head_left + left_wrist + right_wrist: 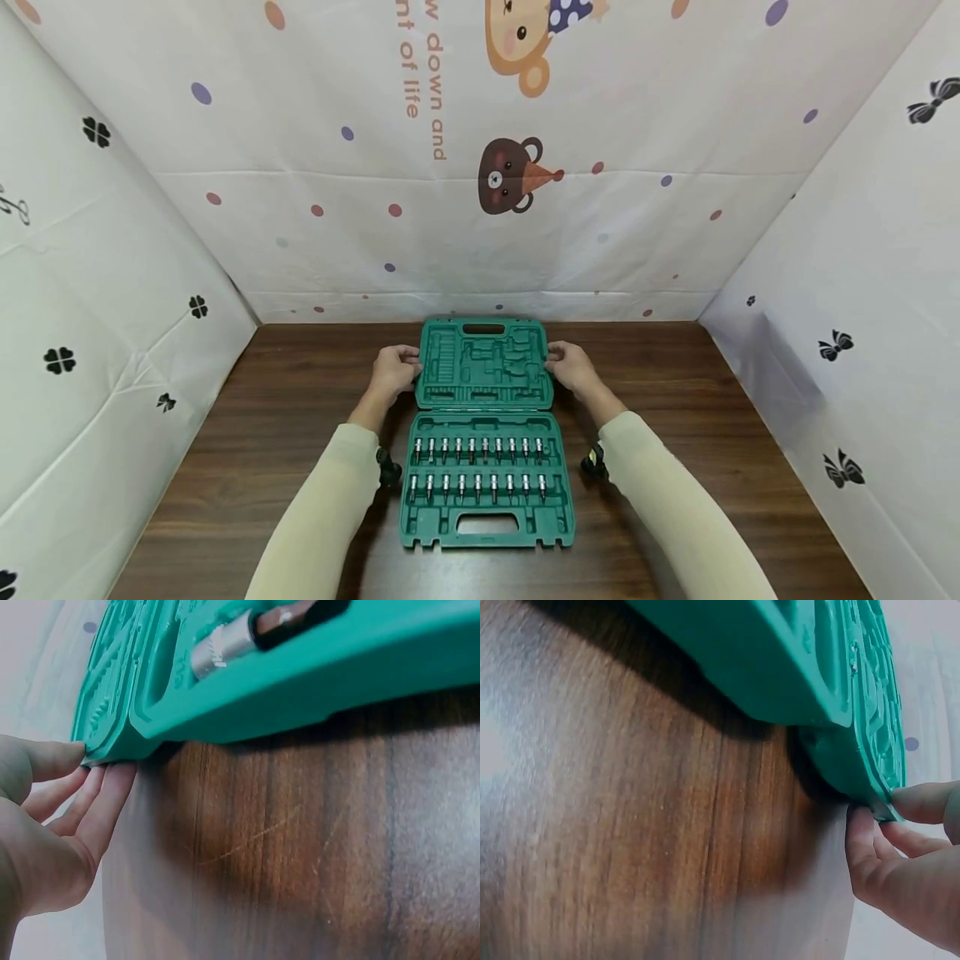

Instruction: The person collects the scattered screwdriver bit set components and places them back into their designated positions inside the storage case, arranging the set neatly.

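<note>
A brown wooden table with white cloth walls all around

The table (262, 433) is dark brown wood with long stripes and a few thin scratches in it. A white sheet (637, 242) hangs at the back, with colored dots, orange words, a brown bear face (510, 177) and an orange bear (517, 42) at the top. The left cloth wall (97, 317) has black clovers. The right cloth wall (862, 333) has black bows. The light is soft and even.

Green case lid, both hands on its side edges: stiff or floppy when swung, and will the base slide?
The lid looks like ribbed moulded plastic, so probably stiff and light. The left hand and right hand pinch its side edges. The base holds two rows of metal bits, so it likely stays put on the wooden table.
</note>
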Demonstrator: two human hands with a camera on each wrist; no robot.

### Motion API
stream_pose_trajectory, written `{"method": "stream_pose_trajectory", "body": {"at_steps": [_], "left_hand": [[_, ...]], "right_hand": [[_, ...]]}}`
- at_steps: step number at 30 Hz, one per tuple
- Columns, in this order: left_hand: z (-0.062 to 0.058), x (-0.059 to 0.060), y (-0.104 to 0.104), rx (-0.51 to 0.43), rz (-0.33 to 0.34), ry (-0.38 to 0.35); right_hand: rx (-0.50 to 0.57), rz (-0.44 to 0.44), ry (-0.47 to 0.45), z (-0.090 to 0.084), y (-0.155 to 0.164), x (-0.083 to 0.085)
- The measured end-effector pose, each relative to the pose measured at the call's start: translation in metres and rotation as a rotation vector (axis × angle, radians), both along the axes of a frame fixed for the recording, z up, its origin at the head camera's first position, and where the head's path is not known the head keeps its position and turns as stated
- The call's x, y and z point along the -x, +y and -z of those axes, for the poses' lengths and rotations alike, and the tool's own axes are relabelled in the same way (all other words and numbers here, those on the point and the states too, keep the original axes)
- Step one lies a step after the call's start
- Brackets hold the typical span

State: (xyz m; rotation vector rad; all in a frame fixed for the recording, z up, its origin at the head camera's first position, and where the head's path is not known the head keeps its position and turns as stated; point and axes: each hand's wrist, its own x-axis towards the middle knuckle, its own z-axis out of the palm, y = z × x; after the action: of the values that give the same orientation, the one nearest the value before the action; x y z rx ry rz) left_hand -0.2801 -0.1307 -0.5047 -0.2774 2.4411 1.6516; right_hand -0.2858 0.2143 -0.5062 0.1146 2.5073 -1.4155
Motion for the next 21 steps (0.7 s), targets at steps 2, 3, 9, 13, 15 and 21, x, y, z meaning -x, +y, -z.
{"method": "stream_pose_trajectory", "body": {"at_steps": [2,3,9,13,15,21], "left_hand": [[-0.002,0.000,0.000,0.004,-0.008,0.009],[-0.002,0.000,0.001,0.004,-0.011,0.014],[-0.008,0.000,0.002,-0.016,-0.025,0.035],[-0.013,-0.002,0.004,-0.010,-0.033,0.065],[-0.015,-0.003,0.005,-0.006,-0.036,0.083],[-0.024,-0.004,0.008,0.015,-0.026,0.152]], "right_hand": [[0.007,0.005,0.009,-0.002,0.000,0.000],[0.013,0.011,0.013,-0.003,-0.001,-0.001],[0.026,0.034,0.042,-0.011,0.000,-0.004],[0.015,0.047,0.061,-0.017,0.002,-0.006],[0.016,0.051,0.075,-0.020,0.003,-0.007],[0.055,0.045,0.137,-0.027,0.010,-0.008]]}}
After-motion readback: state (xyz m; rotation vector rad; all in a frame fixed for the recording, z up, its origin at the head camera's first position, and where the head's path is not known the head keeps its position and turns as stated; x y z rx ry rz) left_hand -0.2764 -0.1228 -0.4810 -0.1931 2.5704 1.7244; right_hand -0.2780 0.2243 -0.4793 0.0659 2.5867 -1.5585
